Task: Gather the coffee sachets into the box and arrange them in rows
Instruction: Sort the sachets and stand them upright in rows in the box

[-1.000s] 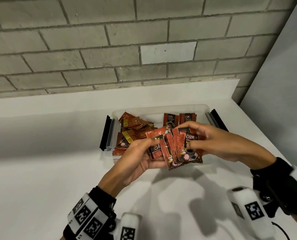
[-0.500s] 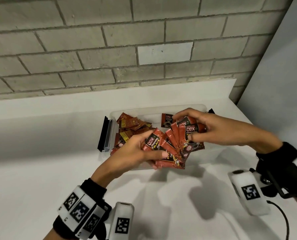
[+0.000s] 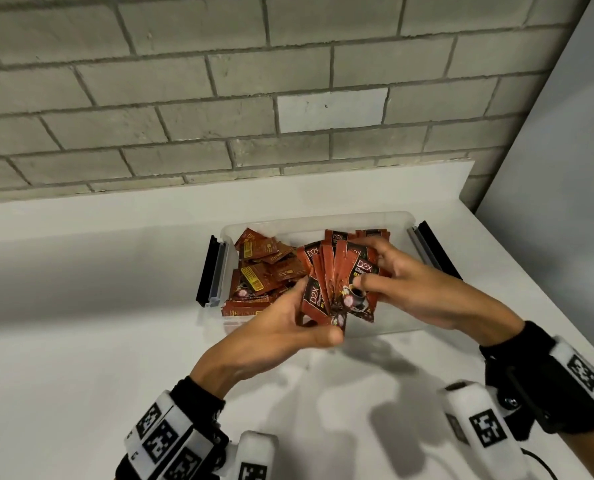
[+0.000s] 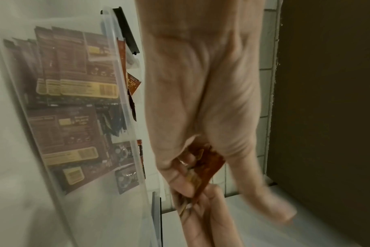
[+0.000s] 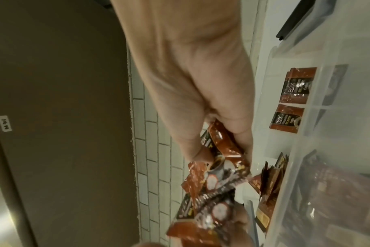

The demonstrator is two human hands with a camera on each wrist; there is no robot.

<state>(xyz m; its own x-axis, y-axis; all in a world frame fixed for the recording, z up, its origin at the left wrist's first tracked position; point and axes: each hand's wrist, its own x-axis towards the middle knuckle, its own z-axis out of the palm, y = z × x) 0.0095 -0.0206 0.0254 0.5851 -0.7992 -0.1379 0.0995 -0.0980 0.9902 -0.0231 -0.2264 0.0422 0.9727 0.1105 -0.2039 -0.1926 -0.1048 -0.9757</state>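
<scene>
Loose sachets [image 3: 267, 271] are lying jumbled in the left half of the clear box [image 3: 368, 218], faces pointing every way. The box is standing on the white counter [image 3: 81, 341], latches folded out at both ends.

A fanned bundle of sachets [image 3: 337, 289] is being held over the box's near wall, between the two hands. Its lower edge is being pinched by the left hand [image 3: 281, 327], thumb in front. Its upper right face is being gripped by the right hand [image 3: 402, 285], thumb pressing the front sachet.

Long axes of the held sachets are running roughly near-to-far, slightly splayed.

A short upright row [image 3: 351, 234] is already standing at the far right of the box. That open right half is lying just beyond and below the bundle; the right hand is judged nearer to it, so placement is probably best led from that side.
</scene>
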